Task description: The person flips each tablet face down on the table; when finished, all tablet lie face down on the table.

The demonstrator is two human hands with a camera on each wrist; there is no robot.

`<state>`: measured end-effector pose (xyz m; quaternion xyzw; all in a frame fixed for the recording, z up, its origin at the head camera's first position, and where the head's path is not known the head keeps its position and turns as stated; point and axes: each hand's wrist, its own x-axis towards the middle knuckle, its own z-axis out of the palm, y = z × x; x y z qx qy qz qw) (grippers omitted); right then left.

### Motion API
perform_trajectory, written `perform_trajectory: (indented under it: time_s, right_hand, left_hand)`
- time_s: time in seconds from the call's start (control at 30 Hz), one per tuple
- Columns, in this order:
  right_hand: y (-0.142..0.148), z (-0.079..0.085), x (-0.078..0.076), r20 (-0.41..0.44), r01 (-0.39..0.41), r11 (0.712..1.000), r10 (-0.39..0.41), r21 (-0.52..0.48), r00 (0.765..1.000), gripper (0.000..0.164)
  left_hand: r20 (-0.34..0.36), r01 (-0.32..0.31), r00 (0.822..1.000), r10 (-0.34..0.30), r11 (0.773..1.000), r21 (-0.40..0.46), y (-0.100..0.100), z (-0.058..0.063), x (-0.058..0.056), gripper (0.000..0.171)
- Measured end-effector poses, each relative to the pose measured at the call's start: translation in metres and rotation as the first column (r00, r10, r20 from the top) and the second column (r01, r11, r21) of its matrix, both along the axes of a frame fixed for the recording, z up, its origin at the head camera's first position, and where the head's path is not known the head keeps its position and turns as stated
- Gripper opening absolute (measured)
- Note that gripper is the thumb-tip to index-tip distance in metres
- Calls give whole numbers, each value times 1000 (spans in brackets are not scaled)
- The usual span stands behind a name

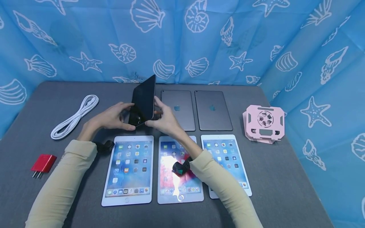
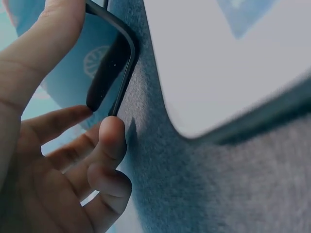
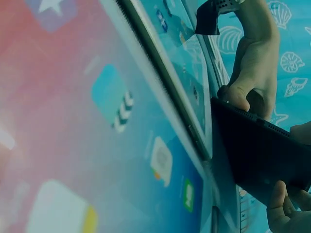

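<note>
A dark tablet (image 1: pixel 146 96) is raised on edge at the back of the table, its black screen towards the left. My left hand (image 1: pixel 115 117) holds it near its lower left side; in the left wrist view, thumb and fingertips are at the tablet's dark rim (image 2: pixel 130 53). On the other side my right hand (image 1: pixel 166 121) grips the edge, thumb low and fingers behind. From the right wrist, the tablet's dark back (image 3: pixel 257 150) shows between both hands. Two grey tablets, one (image 1: pixel 178 109) in the middle and one (image 1: pixel 213 109) to its right, lie face down beside it.
Three white tablets with lit screens, left (image 1: pixel 128 171), middle (image 1: pixel 166 152) and right (image 1: pixel 226 152), lie in front under the forearms. A coiled white cable (image 1: pixel 74 117) and a red plug adapter (image 1: pixel 44 163) are at left, a pink stand (image 1: pixel 265 123) at right. A blue curtain (image 1: pixel 176 41) hangs behind.
</note>
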<state>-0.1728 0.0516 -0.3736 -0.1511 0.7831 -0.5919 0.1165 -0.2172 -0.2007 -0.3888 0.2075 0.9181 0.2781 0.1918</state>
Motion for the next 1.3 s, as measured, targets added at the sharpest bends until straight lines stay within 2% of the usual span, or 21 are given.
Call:
perform_trajectory:
  time_s: [0.4, 0.7, 0.87, 1.1, 1.2, 1.3]
  right_hand:
    - [-1, 10, 6, -88, -16, 1000, 16, 7, 996, 95]
    - [-7, 15, 11, -181, -30, 999, 36, 37, 983, 88]
    - [-11, 16, 12, -206, -30, 999, 37, 34, 978, 88]
    - [-16, 16, 11, -206, -37, 999, 43, 33, 978, 87]
    - [-18, 15, 11, -204, -47, 999, 52, 27, 978, 86]
    - [-19, 13, 11, -201, -62, 998, 64, 19, 978, 85]
  left_hand:
    - [20, 58, 998, -60, 996, 71, 6, 1, -1, 97]
    - [54, 150, 986, -159, 978, 145, 14, -2, -2, 94]
    - [58, 168, 982, -180, 970, 174, 14, -1, -2, 91]
    - [46, 176, 981, -188, 964, 201, 13, -1, -1, 77]
    - [41, 178, 980, -192, 957, 229, 11, 0, -1, 82]
    - [52, 166, 981, -186, 949, 268, 8, 7, 1, 95]
